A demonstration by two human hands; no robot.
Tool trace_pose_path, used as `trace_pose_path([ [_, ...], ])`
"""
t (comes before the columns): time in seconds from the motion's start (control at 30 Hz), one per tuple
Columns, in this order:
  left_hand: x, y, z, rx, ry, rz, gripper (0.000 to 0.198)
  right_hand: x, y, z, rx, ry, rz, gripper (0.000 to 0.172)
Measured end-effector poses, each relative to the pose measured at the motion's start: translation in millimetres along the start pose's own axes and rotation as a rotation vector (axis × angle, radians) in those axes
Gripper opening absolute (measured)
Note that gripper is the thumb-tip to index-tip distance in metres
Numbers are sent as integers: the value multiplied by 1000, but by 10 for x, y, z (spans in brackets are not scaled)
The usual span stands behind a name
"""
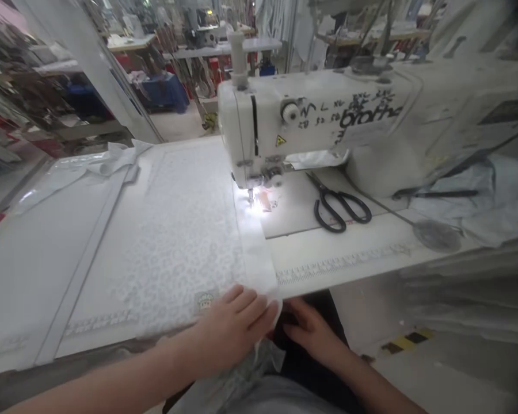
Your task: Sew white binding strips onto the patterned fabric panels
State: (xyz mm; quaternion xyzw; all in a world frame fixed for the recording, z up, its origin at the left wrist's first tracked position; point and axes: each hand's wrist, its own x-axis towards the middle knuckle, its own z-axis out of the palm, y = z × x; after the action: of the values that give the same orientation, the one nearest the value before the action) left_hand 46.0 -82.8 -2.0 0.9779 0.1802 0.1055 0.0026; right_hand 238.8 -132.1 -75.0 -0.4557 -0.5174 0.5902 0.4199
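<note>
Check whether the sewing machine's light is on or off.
On: a bright white glow shows under the head of the sewing machine, lighting the nearby edge of the cloth.

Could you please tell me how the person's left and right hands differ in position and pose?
The left hand lies on the printed cloth at the table's front edge, while the right hand is just off that edge. The left hand's fingers bend over the cloth; the right hand's point toward it, and whether they grip anything is unclear. Both hands are bare and near the cloth's front right corner.
</note>
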Motion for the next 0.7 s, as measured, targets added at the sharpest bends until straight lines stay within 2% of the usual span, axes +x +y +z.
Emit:
trace_pose_path([
  [0.1, -36, 29, 21, -95, 32, 25, 25, -15, -36, 109, 210, -53, 88, 14],
  [0.27, -199, 134, 84, -161, 56, -1, 25, -220, -125, 205, 216, 10, 127, 16],
  [0.37, -227, 159, 83, -209, 115, -43, 26, -231, -66, 203, 176, 171, 121, 17],
  [0.43, -229, 157, 63, -262, 147, -85, 28, -160, 16, 193, 191, 288, 113, 29],
  [0.47, -230, 155, 53, -291, 157, -109, 29, -113, 54, 191, 215, 306, 105, 36],
  [0.53, -236, 157, 44, -346, 165, -153, 30, -30, 97, 200, 261, 259, 94, 37],
  [0.6, -240, 169, 54, -376, 160, -186, 29, -1, 84, 228, 291, 185, 106, 26],
  [0.7, -228, 200, 98, -361, 130, -168, 29, -82, -5, 279, 307, 117, 151, 24],
])
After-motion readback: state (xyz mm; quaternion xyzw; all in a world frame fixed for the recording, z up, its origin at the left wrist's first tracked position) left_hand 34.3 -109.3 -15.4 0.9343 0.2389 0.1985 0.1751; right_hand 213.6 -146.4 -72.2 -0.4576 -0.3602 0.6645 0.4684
